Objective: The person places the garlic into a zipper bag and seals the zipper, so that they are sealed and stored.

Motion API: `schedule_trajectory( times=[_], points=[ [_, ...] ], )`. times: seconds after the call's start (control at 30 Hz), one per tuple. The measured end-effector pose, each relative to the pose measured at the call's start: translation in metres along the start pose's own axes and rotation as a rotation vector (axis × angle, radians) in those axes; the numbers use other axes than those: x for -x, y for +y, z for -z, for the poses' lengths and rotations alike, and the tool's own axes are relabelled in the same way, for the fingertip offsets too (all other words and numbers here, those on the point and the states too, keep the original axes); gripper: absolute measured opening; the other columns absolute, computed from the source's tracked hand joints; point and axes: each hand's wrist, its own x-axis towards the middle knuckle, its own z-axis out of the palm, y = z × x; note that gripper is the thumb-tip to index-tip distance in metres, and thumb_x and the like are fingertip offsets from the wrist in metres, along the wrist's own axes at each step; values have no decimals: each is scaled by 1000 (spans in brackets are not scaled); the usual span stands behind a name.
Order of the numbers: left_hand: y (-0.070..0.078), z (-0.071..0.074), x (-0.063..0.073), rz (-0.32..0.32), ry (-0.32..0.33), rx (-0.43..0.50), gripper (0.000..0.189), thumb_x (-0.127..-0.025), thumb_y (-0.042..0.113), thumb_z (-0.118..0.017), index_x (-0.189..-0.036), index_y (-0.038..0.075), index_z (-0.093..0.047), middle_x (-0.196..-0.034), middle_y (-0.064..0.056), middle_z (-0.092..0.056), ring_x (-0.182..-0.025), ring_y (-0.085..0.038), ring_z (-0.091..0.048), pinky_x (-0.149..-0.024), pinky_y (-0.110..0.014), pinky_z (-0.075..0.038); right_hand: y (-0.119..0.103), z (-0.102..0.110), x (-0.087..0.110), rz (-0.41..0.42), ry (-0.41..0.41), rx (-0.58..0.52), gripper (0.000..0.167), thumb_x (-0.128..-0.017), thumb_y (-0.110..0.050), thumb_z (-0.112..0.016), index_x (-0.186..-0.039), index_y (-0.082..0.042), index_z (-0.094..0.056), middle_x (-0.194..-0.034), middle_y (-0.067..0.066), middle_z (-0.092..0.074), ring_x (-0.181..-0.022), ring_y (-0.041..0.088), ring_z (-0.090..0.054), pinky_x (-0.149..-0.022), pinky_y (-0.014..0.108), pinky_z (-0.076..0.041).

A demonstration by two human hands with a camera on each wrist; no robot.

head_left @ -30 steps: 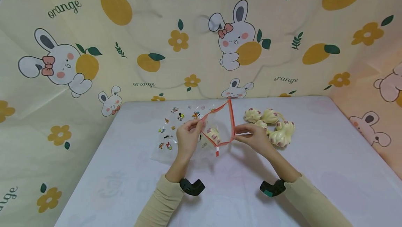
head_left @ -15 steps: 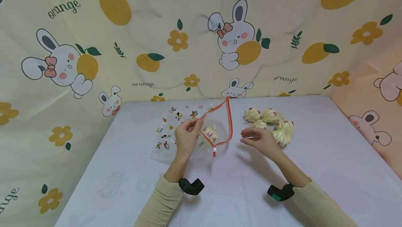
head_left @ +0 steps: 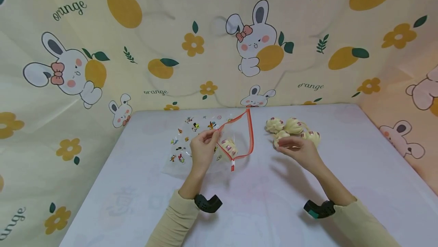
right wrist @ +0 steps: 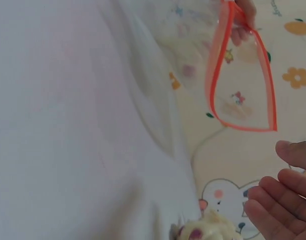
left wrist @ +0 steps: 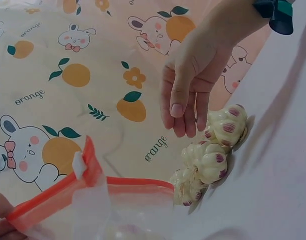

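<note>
My left hand (head_left: 204, 148) pinches the red zip edge (head_left: 251, 133) of a clear zip bag (head_left: 191, 167) printed with small cartoon figures. The bag's mouth gapes toward the right, and one garlic bulb (head_left: 229, 147) shows inside it. My right hand (head_left: 303, 152), fingers loosely extended, hovers just in front of a cluster of cream garlic bulbs (head_left: 275, 125) with purple marks. In the head view its fingertips overlap the nearest bulb (head_left: 281, 136). Seen from the left wrist, the right hand (left wrist: 192, 85) holds nothing and hangs beside the garlic (left wrist: 205, 160).
A white cloth covers the table (head_left: 137, 209). Behind it rises a cream backdrop (head_left: 212, 30) printed with rabbits and oranges, turning along the right side. Each wrist carries a black camera band (head_left: 208, 203).
My right hand has let go of the bag's red edge and moved right to the garlic cluster. The left hand keeps its pinch on the bag, almost still.
</note>
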Motion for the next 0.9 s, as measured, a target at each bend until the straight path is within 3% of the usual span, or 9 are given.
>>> schedule_trajectory(
  times=[0.47, 0.7, 0.9],
  points=[
    [1, 1, 2, -18, -1, 21, 18, -90, 12, -67, -100, -4, -71, -97, -23, -74, -88, -31, -74, -68, -12, -59, 7, 18, 2, 1, 39, 35, 24, -84, -7, -73, -104, 5, -69, -105, 28, -69, -80, -20, -57, -69, 5, -54],
    [0, 0, 2, -20, -3, 15, 17, -90, 10, -67, -99, -4, -71, -97, -23, -74, -87, -31, -74, -68, -12, -59, 12, 28, 3, 5, 69, 69, 26, -84, -13, -74, -104, 3, -70, -94, 2, -75, -79, -20, -57, -66, 5, -55],
    [1, 0, 2, -15, -5, 24, 18, -90, 11, -66, -100, -4, -71, -97, -23, -74, -88, -31, -74, -69, -13, -59, 15, 38, 4, -3, 93, 136, 27, -86, -16, -73, -104, 3, -70, -103, 24, -72, -77, -23, -53, -66, 2, -52]
  ],
)
